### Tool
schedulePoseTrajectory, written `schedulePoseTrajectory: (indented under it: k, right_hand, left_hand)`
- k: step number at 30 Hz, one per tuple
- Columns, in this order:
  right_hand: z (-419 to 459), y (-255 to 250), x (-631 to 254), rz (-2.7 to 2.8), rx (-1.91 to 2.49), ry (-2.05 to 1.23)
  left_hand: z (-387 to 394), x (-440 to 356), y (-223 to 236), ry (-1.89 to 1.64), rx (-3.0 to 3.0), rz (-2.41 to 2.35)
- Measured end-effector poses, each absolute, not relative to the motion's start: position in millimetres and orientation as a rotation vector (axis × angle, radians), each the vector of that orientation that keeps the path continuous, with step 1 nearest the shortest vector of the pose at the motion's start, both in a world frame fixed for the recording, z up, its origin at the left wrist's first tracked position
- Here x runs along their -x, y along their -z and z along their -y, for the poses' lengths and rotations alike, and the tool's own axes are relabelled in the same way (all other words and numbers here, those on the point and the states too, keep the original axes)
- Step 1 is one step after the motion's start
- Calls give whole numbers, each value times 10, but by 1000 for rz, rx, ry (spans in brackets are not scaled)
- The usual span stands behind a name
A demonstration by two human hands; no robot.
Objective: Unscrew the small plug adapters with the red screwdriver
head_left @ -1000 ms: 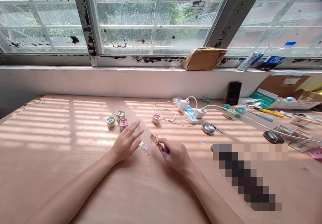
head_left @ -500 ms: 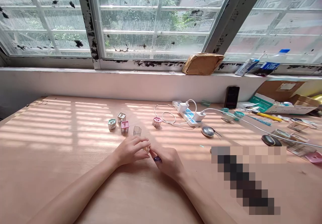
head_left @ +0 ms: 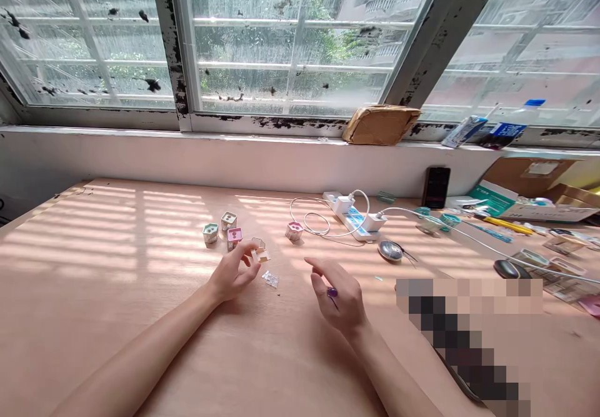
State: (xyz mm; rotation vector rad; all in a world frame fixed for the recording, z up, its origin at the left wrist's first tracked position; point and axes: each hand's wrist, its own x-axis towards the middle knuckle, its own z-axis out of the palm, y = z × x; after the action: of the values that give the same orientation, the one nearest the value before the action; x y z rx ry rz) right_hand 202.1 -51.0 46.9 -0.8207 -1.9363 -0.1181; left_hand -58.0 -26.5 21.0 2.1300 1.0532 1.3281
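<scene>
The left hand [head_left: 232, 273] is half curled, its fingertips [head_left: 252, 248] at a small clear hexagonal shell [head_left: 260, 254]. They touch it or sit just beside it, but the head view cannot settle whether they have real hold of it. The right hand [head_left: 338, 298] is open and empty of any piece, well apart from the left, with the index finger stretched out over the plywood tabletop [head_left: 103, 342]. A small purple object [head_left: 332, 292] sits on that hand; it may be a ring, though it is too small to tell. The shell stands on the table between the hands, with a pale insert or face showing on one side. It looks light, thin and stiff, and probably slippery and easily cracked at its edges, so a gentle pinch across two opposite flat sides seems the safest hold. A clear plastic fragment [head_left: 270, 279] lies just below it. Beyond the left hand stand a green-topped hexagonal box [head_left: 210, 233], a cream-topped hexagonal box [head_left: 229, 221] and a pink-topped hexagonal box [head_left: 234, 237], close together, with another pink-topped hexagonal box [head_left: 294, 231] farther right. Behind that lie a white power strip [head_left: 352, 218] with white cords [head_left: 304, 212] and a silver computer mouse [head_left: 390, 251].
</scene>
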Motion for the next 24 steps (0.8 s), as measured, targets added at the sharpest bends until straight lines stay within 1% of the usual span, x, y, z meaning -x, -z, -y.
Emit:
schedulePoseTrajectory:
  k: [3, 8, 11, 24]
  right_hand:
    - [526, -483, -2049, 1907, 874, 70]
    - [561, -422, -1990, 1866, 965, -208]
    - [578, -411, -1923, 1863, 937, -327]
    - [551, -400, -1874, 1907, 889, -445]
  left_hand:
    - [281, 580, -191, -1239, -2147, -1072]
    - [290, 567, -203, -1172, -2138, -1048]
    - [290, 563, -219, -1156, -2123, -1040]
    - [290, 554, -231, -1127, -2096, -1044]
